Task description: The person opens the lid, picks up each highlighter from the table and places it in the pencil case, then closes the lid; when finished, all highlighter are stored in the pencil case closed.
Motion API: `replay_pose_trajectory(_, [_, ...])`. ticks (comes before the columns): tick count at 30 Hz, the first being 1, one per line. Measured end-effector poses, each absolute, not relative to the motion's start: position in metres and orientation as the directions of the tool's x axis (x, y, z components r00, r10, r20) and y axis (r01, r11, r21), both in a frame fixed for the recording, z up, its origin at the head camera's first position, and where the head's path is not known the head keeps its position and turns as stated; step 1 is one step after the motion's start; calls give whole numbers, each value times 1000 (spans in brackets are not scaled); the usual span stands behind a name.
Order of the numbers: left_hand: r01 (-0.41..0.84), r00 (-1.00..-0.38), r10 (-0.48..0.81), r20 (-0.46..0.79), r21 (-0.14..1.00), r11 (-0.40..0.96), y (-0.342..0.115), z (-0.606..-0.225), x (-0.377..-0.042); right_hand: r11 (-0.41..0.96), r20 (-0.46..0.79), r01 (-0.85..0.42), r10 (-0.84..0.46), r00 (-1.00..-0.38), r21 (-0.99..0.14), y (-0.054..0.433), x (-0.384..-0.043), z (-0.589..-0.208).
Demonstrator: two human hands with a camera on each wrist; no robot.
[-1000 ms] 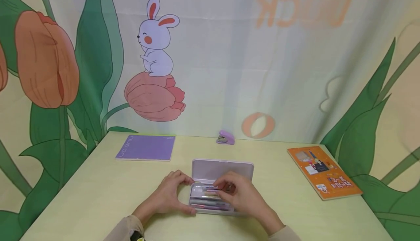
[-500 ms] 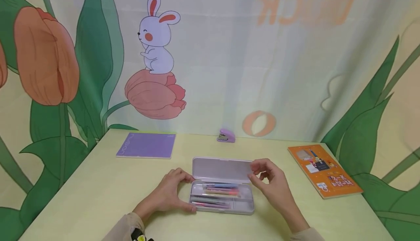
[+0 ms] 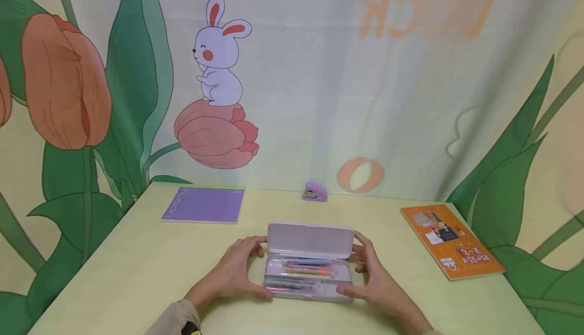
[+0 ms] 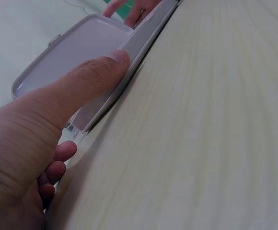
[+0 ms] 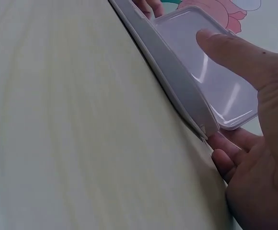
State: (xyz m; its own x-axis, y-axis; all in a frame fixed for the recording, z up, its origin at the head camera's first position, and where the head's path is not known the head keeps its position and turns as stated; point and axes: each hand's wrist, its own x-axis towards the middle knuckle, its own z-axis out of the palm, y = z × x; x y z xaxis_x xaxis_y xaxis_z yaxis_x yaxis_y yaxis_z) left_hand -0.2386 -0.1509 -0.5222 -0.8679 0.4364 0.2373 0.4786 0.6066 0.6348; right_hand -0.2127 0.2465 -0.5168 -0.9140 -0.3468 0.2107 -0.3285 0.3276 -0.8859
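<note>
An open pencil case (image 3: pixel 315 296), pale with a raised lid (image 3: pixel 310 240), lies on the table. Several pens (image 3: pixel 305 270) fill its two long compartments. My left hand (image 3: pixel 230 269) holds the left end: in the left wrist view the thumb (image 4: pixel 98 72) presses on the front wall while the other fingers curl by the end. My right hand (image 3: pixel 376 279) is at the right end, fingers behind by the lid's edge. Its thumb (image 5: pixel 230 52) stands raised over the case's front right corner in the right wrist view. Part of those right fingers is hidden behind the case.
Behind the case stands a purple stapler (image 3: pixel 315 192). A purple notebook (image 3: pixel 204 205) lies at the back left, an orange book (image 3: pixel 451 241) at the right. A printed curtain (image 3: pixel 301 97) hangs along the table's far edge.
My right hand left the pens inside the case, moved to the lid's right edge, then came down around the case's right end. The left hand stayed in place.
</note>
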Motion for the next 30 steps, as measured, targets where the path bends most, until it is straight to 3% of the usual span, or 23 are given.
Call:
replay_pose_trajectory(9, [491, -860, 439, 262, 660, 568, -157, -518, -239, 340, 191, -343, -409, -892, -875, 246, -217, -514])
replay_pose_trajectory(17, [497, -847, 466, 257, 695, 520, -152, -520, -245, 260, 217, -367, -465, -858, -893, 255, -220, -511])
replay_pose_trajectory(30, [482, -848, 487, 211, 689, 541, -155, -519, -237, 479, 91, -293, -401, -912, -827, 250, -211, -512])
